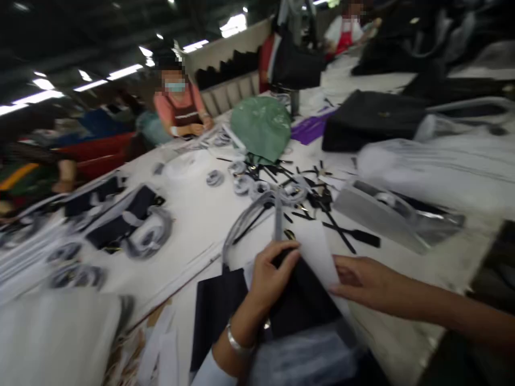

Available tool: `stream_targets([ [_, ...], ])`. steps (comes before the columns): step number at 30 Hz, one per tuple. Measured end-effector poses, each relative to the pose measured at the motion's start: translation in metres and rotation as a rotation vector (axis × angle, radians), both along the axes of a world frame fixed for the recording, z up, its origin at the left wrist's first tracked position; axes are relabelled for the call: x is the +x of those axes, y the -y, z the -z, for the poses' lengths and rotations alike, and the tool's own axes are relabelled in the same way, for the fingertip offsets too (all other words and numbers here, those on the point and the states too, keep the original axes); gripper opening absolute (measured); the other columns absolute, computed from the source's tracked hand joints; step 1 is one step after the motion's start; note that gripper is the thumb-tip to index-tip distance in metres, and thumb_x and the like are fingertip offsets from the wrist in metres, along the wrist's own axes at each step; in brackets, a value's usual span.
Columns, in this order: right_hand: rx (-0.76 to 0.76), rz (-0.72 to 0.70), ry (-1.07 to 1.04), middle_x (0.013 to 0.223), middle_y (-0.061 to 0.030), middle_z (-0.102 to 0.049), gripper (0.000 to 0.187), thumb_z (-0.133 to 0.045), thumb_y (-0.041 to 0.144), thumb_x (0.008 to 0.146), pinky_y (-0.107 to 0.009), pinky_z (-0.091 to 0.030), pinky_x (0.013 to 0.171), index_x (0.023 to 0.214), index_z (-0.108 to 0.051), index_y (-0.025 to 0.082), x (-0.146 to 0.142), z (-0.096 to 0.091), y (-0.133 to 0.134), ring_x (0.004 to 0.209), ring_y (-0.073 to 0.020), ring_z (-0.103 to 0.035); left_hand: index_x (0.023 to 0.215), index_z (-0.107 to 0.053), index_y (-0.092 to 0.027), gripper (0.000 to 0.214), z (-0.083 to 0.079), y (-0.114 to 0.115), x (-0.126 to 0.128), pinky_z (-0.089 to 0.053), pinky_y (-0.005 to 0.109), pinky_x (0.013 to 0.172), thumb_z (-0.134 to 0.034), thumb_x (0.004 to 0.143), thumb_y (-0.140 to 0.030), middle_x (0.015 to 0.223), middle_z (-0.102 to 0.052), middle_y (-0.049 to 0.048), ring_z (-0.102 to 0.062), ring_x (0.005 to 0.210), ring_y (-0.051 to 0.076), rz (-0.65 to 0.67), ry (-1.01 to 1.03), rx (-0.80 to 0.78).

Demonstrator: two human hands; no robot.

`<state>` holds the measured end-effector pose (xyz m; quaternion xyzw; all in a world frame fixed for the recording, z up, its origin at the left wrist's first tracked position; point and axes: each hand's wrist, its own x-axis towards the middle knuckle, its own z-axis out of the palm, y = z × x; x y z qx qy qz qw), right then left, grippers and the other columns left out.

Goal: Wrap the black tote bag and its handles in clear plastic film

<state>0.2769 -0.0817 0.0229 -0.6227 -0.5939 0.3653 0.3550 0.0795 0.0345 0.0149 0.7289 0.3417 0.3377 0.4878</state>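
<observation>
Fabric piece (pixel 306 306), one, white sheet (pixel 317 252), one, left hand (pixel 269 274), right hand (pixel 359 281)

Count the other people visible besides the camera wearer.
3: one in a pink top seated across the table, one in a red apron far back at the top, and a bare arm at the left edge. Blur may hide others.
</observation>
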Motion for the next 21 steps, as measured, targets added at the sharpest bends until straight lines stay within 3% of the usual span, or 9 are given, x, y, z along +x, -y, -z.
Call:
stream_targets([
  [2, -0.169, -0.048, -0.028, 0.07, 0.0001, -0.068, 0.011, -0.065, 0.034, 0.083, -0.027, -0.05, 0.058, 0.083, -0.068, 0.024, 0.008, -0.01, 0.01, 0.064, -0.0193, -0.063, 0.102, -0.073, -0.021, 0.021, 0.004, -0.003, 0.0, -0.049, 0.033, 0.094, -0.063, 0.088, -0.033, 0.102, -0.073, 0.0041, -0.066, 0.1, 0.02, 0.002, -0.061, 0.02],
  [5, -0.302, -0.01, -0.06, 0.072, 0.0005, -0.068, 0.014, -0.058, 0.031, 0.088, -0.025, -0.047, 0.062, 0.086, -0.068, 0.022, 0.017, -0.015, 0.031, 0.068, -0.0173, -0.063, 0.104, -0.072, -0.022, 0.023, 0.008, -0.005, -0.001, -0.048, 0.032, 0.095, -0.06, 0.09, -0.035, 0.105, -0.072, 0.0035, -0.065, 0.102, 0.02, 0.009, -0.144, 0.085],
  [9, -0.419, -0.082, -0.13, 0.074, -0.001, -0.07, 0.02, -0.057, 0.033, 0.089, -0.024, -0.045, 0.062, 0.087, -0.073, 0.021, 0.012, 0.002, 0.076, 0.069, -0.0172, -0.063, 0.106, -0.071, -0.022, 0.022, 0.011, -0.004, -0.001, -0.047, 0.035, 0.096, -0.058, 0.091, -0.032, 0.106, -0.071, 0.0046, -0.063, 0.102, 0.02, -0.006, -0.211, 0.279],
  [12, -0.355, -0.117, -0.182, 0.084, -0.0036, -0.071, 0.024, -0.056, 0.033, 0.09, -0.025, -0.045, 0.069, 0.094, -0.075, 0.019, -0.004, 0.019, 0.097, 0.078, -0.0184, -0.064, 0.106, -0.07, -0.02, 0.02, 0.009, 0.0, 0.0, -0.047, 0.038, 0.096, -0.062, 0.088, -0.024, 0.109, -0.067, 0.0079, -0.061, 0.105, 0.021, -0.048, -0.147, 0.553],
  [14, -0.287, -0.112, -0.196, 0.081, -0.004, -0.068, 0.026, -0.053, 0.031, 0.09, -0.024, -0.044, 0.069, 0.087, -0.074, 0.017, -0.016, 0.028, 0.101, 0.078, -0.0179, -0.063, 0.109, -0.068, -0.019, 0.023, 0.006, 0.005, 0.0, -0.048, 0.04, 0.097, -0.063, 0.086, -0.018, 0.108, -0.067, 0.008, -0.062, 0.103, 0.021, 0.083, -0.057, 0.688],
  [18, -0.317, -0.051, -0.342, 0.069, -0.0013, -0.059, 0.028, -0.052, 0.033, 0.088, -0.021, -0.044, 0.058, 0.071, -0.066, 0.016, -0.03, 0.035, 0.1, 0.063, -0.014, -0.059, 0.117, -0.062, -0.017, 0.031, 0.002, 0.019, 0.002, -0.045, 0.041, 0.102, -0.063, 0.086, -0.021, 0.099, -0.072, 0.0053, -0.066, 0.092, 0.018, 0.594, -0.057, 0.788],
  [21, -0.507, -0.067, -0.528, 0.052, 0.0042, -0.051, 0.027, -0.051, 0.036, 0.089, -0.018, -0.034, 0.042, 0.075, -0.063, 0.016, -0.031, 0.035, 0.1, 0.043, -0.0091, -0.047, 0.12, -0.061, -0.015, 0.034, 0.003, 0.026, 0.005, -0.042, 0.044, 0.106, -0.061, 0.089, -0.031, 0.101, -0.072, 0.0069, -0.065, 0.095, 0.02, 0.688, -0.148, 0.811],
])
